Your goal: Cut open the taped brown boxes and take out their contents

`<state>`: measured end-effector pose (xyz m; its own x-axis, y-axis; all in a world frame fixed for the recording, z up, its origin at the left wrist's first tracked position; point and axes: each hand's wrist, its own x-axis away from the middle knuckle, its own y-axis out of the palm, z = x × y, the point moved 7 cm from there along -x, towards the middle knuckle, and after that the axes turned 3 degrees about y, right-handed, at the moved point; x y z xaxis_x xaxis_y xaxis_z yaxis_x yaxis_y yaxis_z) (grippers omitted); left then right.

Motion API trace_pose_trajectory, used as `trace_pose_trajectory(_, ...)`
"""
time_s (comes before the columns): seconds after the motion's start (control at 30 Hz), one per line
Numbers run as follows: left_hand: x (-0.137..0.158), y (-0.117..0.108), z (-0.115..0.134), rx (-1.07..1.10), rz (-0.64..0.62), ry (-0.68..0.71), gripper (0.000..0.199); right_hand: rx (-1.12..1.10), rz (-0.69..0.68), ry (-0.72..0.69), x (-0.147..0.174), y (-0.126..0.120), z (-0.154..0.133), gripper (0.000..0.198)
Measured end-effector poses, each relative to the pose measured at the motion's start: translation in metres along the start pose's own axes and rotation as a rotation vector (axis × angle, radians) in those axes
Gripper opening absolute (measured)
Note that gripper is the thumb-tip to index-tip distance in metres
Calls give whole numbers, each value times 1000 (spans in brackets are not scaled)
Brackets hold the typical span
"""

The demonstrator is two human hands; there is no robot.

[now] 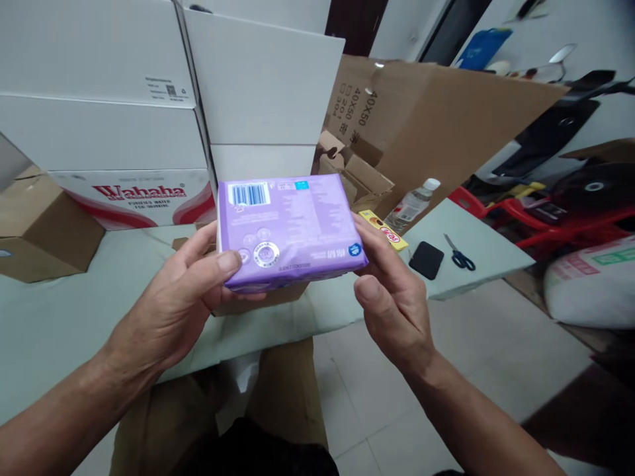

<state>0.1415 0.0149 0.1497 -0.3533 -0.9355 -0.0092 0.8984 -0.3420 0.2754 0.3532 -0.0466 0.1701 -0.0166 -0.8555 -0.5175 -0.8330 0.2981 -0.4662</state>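
Note:
A purple plastic-wrapped pack [302,228] with a barcode and printed text is tilted up in front of me, above the table. My left hand [191,284] grips its left end, thumb on the printed face and fingers underneath. At the right end, the fingers of my right hand [394,291] bear against the pack's edge, their tips partly hidden by it. The right thumb stands away from the wrapping. Under the pack, a small brown cardboard box [262,301] shows only in part.
A white Wahaha carton [143,195] with raised flaps stands behind. Brown boxes [54,225] flank it. On the green-covered table [476,244] to the right are a yellow box [384,230], a bottle [414,203], a black flat object [426,260] and scissors [461,256].

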Motion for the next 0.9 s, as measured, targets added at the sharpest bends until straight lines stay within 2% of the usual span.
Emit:
trace_pose_trajectory(0.07,3,-1,-2,6,-1,-4,57,-20,-2,-17,0,-3,-1,57)
trace_pose_trajectory(0.13,6,-5,0,17,10,11,53,-55,54,-21,-4,-10,5,50)
trace_pose_trajectory(0.2,10,-14,5,37,53,40,46,-76,94,22,-10,-16,22,43)
trace_pose_trajectory(0.23,13,-21,7,45,82,48,42,-72,71,64,-12,-15,35,39)
trace_pose_trajectory(0.33,20,-43,11,61,173,33,42,7,-107,199,-12,-5,78,34)
trace_pose_trajectory(0.47,27,-65,8,86,249,0,53,155,-207,256,1,-2,109,56)
trace_pose_trajectory(0.53,27,-72,4,107,261,-5,54,167,-258,256,5,0,110,65)
trace_pose_trajectory(0.63,26,-79,0,123,280,45,54,160,-401,211,3,8,102,69)
trace_pose_trajectory(0.77,24,-85,-4,129,286,105,53,216,-631,178,-7,23,102,54)
trace_pose_trajectory(0.9,24,-88,-7,139,302,82,56,317,-737,165,-14,40,108,43)
